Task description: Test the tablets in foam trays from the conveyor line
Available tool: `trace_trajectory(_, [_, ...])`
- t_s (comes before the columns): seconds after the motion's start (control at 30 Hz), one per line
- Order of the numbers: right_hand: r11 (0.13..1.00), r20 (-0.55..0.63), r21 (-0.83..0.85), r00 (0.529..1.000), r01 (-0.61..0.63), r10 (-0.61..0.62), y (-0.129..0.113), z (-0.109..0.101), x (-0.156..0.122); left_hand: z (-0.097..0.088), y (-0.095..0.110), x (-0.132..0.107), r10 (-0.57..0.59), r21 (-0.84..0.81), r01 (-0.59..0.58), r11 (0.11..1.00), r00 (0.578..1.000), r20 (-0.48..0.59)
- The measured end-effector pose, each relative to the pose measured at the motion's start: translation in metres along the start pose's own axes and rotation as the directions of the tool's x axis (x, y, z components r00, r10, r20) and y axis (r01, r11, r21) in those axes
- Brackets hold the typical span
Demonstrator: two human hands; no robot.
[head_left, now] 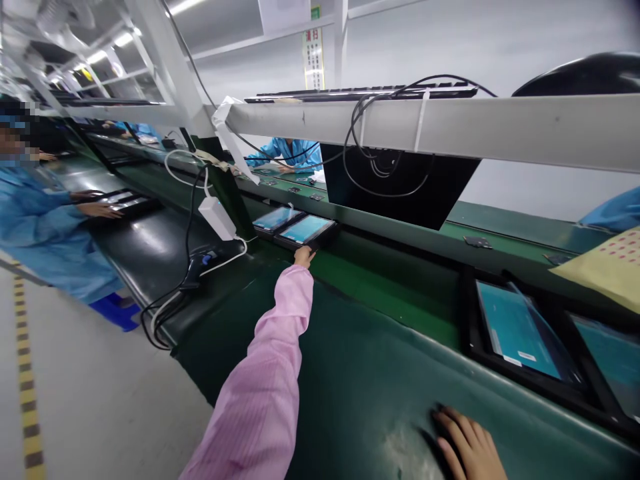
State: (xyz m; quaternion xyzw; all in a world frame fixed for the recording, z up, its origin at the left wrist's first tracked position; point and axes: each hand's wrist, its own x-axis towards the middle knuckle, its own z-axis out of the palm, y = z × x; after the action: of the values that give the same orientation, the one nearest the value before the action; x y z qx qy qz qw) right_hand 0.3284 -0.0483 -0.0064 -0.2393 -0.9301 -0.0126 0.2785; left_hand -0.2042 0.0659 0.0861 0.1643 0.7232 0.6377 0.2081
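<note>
Left hand (304, 257) grips near edge of tray (327, 234), panel (305, 229) inside; right hand (471, 445) loosely spread over worktop (360, 373).

To your left, a scanner (194, 270) lies on the counter (150, 243) near a white box (218, 219); past them, a blue stool (117, 310) shows beneath a co-worker (47, 230) in blue, near striped floor tape (29, 403). Ahead of you, a black panel (370, 177) hangs below a white beam (500, 130), a cable (390, 195) looped in front, a sign (314, 59) behind. At your right, a yellow sheet (613, 270) juts in.
</note>
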Motion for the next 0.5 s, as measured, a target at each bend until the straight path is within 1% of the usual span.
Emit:
trace_trajectory(0.1, [1.0, 0.014, 0.012, 1.0, -0.024, 0.024, -0.003, -0.001, 0.001, 0.007, 0.003, -0.019, -0.157, -0.152, 0.155, 0.976, 0.988, -0.003])
trace_trajectory(0.17, [0.998, 0.029, 0.022, 0.998, -0.058, 0.058, -0.005, -0.001, 0.0, 0.01, -0.001, -0.042, -0.224, -0.23, 0.226, 0.946, 0.974, 0.036])
trace_trajectory(0.23, [0.994, 0.04, 0.047, 0.994, -0.102, 0.1, -0.007, -0.001, -0.001, 0.006, -0.009, -0.071, -0.269, -0.285, 0.286, 0.915, 0.958, 0.1])
trace_trajectory(0.33, [0.982, 0.06, 0.103, 0.987, -0.157, 0.151, -0.01, -0.001, -0.001, -0.012, -0.022, -0.119, -0.315, -0.32, 0.373, 0.871, 0.924, 0.218])
trace_trajectory(0.43, [0.961, 0.082, 0.181, 0.977, -0.209, 0.197, -0.013, -0.004, 0.001, -0.04, -0.033, -0.168, -0.367, -0.295, 0.466, 0.834, 0.869, 0.333])
trace_trajectory(0.5, [0.921, 0.085, 0.285, 0.964, -0.264, 0.251, -0.014, -0.008, 0.003, -0.06, -0.04, -0.203, -0.398, -0.262, 0.514, 0.817, 0.831, 0.389])
